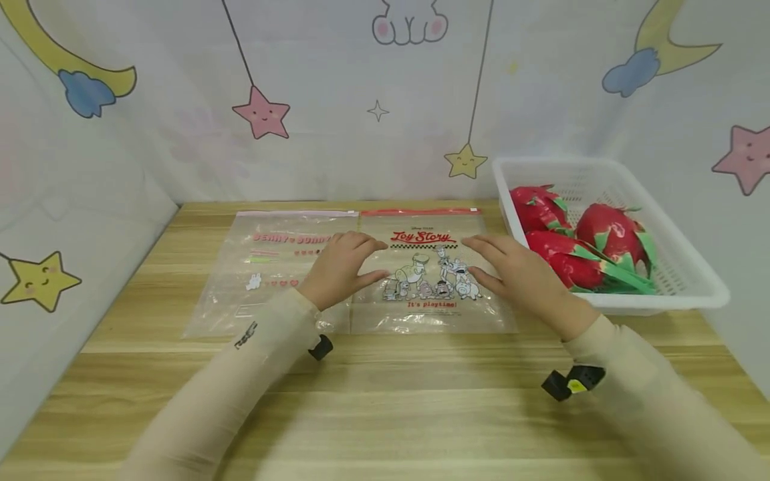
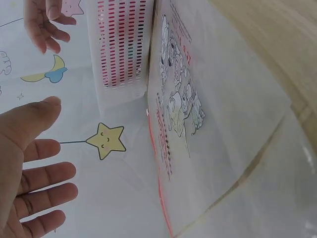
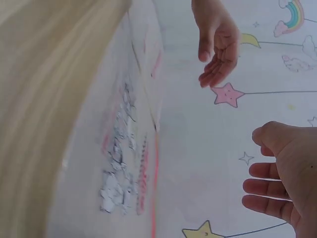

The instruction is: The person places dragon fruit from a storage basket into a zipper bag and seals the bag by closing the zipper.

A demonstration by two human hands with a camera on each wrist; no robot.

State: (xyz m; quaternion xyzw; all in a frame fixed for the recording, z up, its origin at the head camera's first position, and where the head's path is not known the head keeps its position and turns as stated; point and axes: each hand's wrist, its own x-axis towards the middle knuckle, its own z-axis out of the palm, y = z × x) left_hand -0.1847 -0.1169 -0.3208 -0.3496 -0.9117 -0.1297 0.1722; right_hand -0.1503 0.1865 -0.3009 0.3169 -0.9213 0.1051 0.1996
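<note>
Flat on the worktop [image 1: 385,401], near its far edge, lies the Toy Story bag [image 1: 428,274], a clear zip bag with a red seal strip along its far side, its left edge overlapping or touching a second bag [image 1: 265,267] with pink lettering. Both hands hover over the printed bag, apart from each other: the left hand [image 1: 339,267] above its left edge, the right hand [image 1: 520,277] above its right edge. The fingers [image 2: 47,176] of the left are straight and spread, grasping nothing; those of the right [image 3: 265,191] are likewise released, as the wrist views show open palms clear of the plastic. Whether any fingertip grazes the film, I cannot tell. Just right of the bag stands a white basket [image 1: 692,294] holding three red fruit toys [image 1: 607,234] with green leaves. The step in hand looks like the approach to the bag; picking it up would call for pinching the thin, slippery film at an edge.
</note>
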